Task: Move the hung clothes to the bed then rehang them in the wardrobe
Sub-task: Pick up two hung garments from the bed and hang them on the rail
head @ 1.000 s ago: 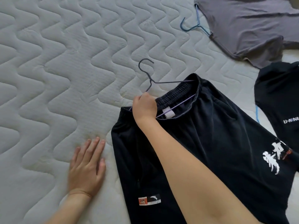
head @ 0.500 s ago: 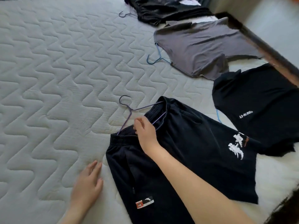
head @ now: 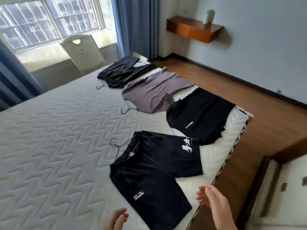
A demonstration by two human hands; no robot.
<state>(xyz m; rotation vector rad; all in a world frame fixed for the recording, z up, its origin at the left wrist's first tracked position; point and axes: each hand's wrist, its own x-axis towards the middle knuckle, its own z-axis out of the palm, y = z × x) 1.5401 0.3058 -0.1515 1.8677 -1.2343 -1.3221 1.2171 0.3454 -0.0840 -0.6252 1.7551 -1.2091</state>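
A quilted white mattress (head: pixel 58 146) fills the bedroom below a window (head: pixel 49 22). 4 garments lie in a row along its right edge: dark trousers (head: pixel 121 73) farthest, a grey T-shirt (head: pixel 154 95), a black T-shirt (head: pixel 199 117), then black shorts (head: pixel 154 173) nearest, on a wire hanger (head: pixel 116 145). The left hand (head: pixel 116 219) and right hand (head: pixel 211 198) hover by the shorts, fingers loosely spread, holding nothing.

Four garments (head: pixel 122 74) (head: pixel 154 95) (head: pixel 199 113) (head: pixel 154 176) — three hangers (head: pixel 99 87) (head: pixel 126 110) (head: pixel 118 146) (hooks)

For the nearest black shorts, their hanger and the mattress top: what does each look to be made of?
Black shorts: soft matte fabric, likely a sportswear knit; it lies limp and creased, with white print. Hanger: thin wire, probably coated metal, bluish-grey; the slim bent hook suggests it. Mattress: white quilted textile, matte, stitched in wavy lines.
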